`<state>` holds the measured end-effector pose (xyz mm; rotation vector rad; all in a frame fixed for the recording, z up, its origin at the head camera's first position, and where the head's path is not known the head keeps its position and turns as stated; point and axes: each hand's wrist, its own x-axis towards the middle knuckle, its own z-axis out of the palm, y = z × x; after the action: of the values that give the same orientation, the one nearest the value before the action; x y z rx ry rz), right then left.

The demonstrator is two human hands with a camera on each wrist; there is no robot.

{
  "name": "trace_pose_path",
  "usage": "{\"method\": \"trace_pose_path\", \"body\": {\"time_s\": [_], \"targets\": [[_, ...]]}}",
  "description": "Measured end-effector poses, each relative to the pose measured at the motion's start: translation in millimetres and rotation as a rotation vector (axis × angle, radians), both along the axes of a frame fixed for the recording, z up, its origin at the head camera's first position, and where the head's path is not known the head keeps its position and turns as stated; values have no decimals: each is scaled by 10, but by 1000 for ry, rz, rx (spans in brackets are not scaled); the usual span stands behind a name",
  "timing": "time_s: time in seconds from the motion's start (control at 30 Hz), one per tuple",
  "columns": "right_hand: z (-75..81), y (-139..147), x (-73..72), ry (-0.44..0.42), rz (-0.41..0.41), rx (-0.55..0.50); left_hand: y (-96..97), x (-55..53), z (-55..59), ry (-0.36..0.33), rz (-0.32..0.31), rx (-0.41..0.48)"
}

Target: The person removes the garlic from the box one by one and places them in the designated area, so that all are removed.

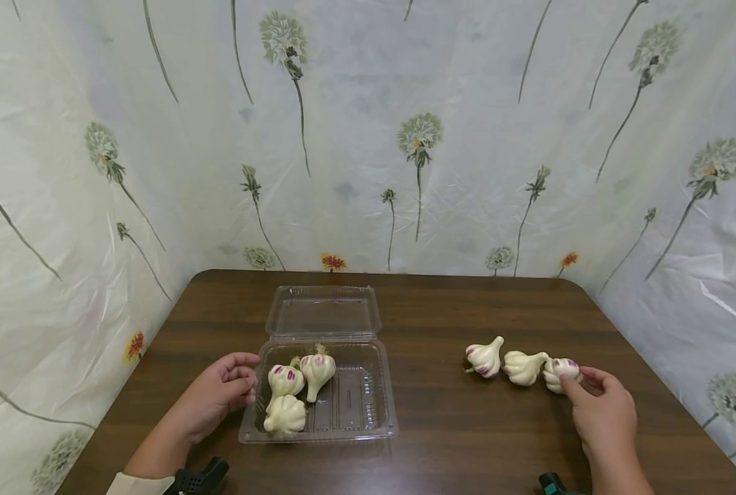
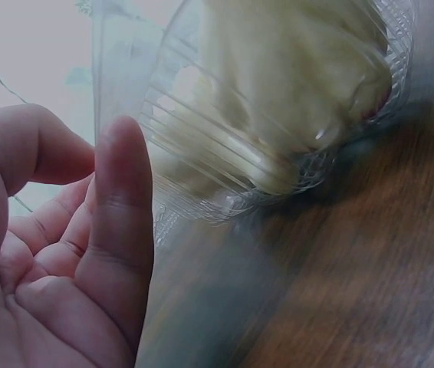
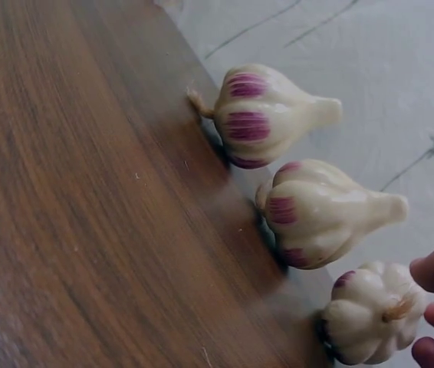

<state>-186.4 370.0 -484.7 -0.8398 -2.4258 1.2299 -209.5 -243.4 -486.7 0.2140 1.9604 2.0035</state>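
My left hand is at the left side of a clear plastic clamshell box; its thumb and index finger pinch the thin edge, close up in the left wrist view. Three garlic bulbs with purple marks lie in the left half of the box. Over on the right, my right hand has thumb and fingertips at the rightmost garlic bulb, its root end facing the camera in the right wrist view. Two more garlic bulbs, a middle one and a far one, lie in a row with it.
The box's lid lies folded back behind it. Everything stands on a dark brown wooden table. Behind the table and along its sides hangs a pale sheet printed with dandelions.
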Motion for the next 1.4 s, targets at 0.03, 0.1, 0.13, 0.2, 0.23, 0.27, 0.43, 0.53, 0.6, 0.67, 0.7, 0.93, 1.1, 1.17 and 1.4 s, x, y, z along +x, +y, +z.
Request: {"method": "trace_pose_path", "body": {"time_s": [0.03,0.1,0.13,0.2,0.23,0.27,0.43,0.53,0.6,0.67,0.7,0.93,1.1,1.17,1.4], "targets": [[-2,1,-2,0,0,-1,1,1,1,-1,1,0],[-7,5,-6,-1,0,-3,2,4,4,-4,3,1],[-9,7,-8,-2,-1,-5,2,5,5,-6,4,0],[-10,11,-11,-5,-4,-8,1,8,7,-8,7,-2],[-10,12,-10,-6,-7,-11,0,8,7,-8,8,-3],[-9,12,-9,-6,-11,-14,0,9,7,-8,8,-4],[14,1,9,18,-40,-26,4,11,3,-8,4,1],[35,-21,22,53,-66,-5,3,10,3,-10,7,0],[49,-42,29,85,-87,14,2,11,6,-11,10,-2],[64,-62,35,124,-107,25,1,10,8,-10,12,-2],[76,-73,39,140,-117,22,1,9,8,-9,11,-1],[154,-177,80,223,-123,2,-9,10,3,-9,7,4],[204,-330,87,303,-58,-17,-16,6,-5,-7,8,2],[213,-392,79,356,-21,-15,-16,2,-15,-5,6,3],[240,-562,44,441,129,-29,-11,-6,-20,-6,3,8]]}}
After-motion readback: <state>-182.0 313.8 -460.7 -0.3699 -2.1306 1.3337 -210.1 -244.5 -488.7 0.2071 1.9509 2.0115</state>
